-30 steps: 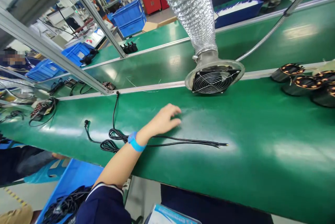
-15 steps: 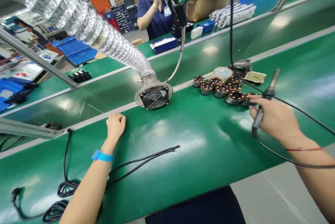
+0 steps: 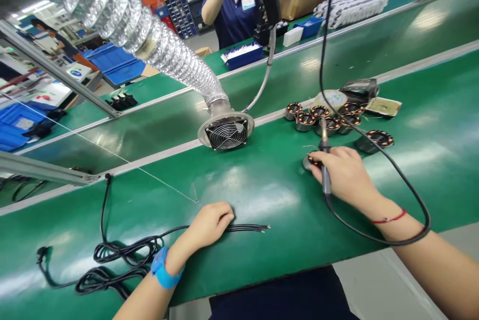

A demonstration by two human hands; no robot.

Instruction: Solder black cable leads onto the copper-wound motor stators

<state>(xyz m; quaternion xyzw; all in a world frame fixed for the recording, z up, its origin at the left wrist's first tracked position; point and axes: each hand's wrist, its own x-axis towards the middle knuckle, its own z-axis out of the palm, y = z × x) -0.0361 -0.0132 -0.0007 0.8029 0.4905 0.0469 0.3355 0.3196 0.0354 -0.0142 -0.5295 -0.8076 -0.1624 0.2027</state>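
My right hand (image 3: 346,175) is closed around a soldering iron (image 3: 326,170), its metal tip pointing up and away. Under the thumb and fingers of that hand sits a motor stator (image 3: 310,161) with copper windings, partly hidden; the fingers appear to touch it. My left hand (image 3: 211,224), with a blue band on its wrist, lies low over the bench with curled fingers, closed on the black power cables (image 3: 247,228). Their stripped wire ends stick out to its right. A thin pale wire (image 3: 160,179) comes down from the upper left and ends just behind the left hand.
A fan-fronted extraction hood (image 3: 228,134) hangs from a silver duct (image 3: 164,51) over the green bench (image 3: 262,255). Several stators (image 3: 306,120) cluster at the back right, another stator (image 3: 370,143) apart. A yellowish sponge tray (image 3: 384,106) lies behind. A co-worker (image 3: 232,11) stands across.
My right hand has moved left with the soldering iron, and a stator now stands beside its fingers. My left hand has come nearer and right onto the cables, whose ends lie closer together.
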